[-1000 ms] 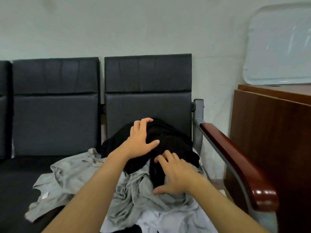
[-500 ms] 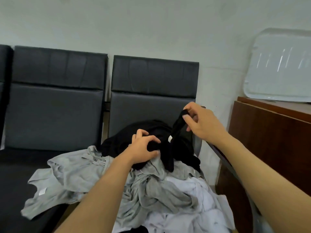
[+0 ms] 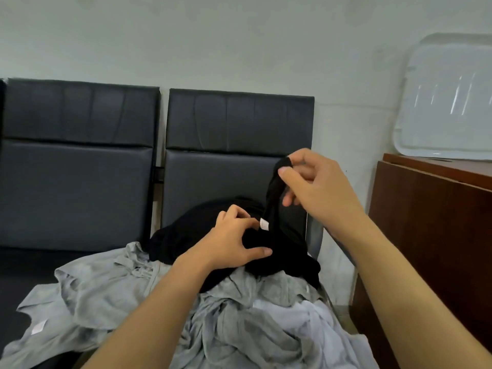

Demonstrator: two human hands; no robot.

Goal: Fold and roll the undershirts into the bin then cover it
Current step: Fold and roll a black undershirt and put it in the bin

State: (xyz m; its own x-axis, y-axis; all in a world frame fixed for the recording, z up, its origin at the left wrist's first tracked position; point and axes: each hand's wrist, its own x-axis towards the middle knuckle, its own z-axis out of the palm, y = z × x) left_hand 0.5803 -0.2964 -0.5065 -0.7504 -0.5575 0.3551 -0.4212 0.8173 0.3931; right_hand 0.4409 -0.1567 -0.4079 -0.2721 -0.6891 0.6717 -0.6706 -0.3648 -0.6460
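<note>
Gripping the black undershirt (image 3: 186, 243): left hand (image 3: 234, 243), right hand (image 3: 316, 187).

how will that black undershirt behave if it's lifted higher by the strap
Probably floppy: the black undershirt already hangs limp from the right hand. Likely light, since a pinch raises it. It may drag the grey undershirts beneath.

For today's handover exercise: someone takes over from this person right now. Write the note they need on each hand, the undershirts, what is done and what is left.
Right hand: pinches a strap of the black undershirt, lifted above the pile.
Left hand: grips the same garment lower down, by its white label.
Grey undershirts and a white one lie crumpled on the black seat.
Done: nothing folded or rolled yet.
Left: fold and roll each, bin them, cover. No bin in view; a white lid leans on the wall above the wooden cabinet.
</note>
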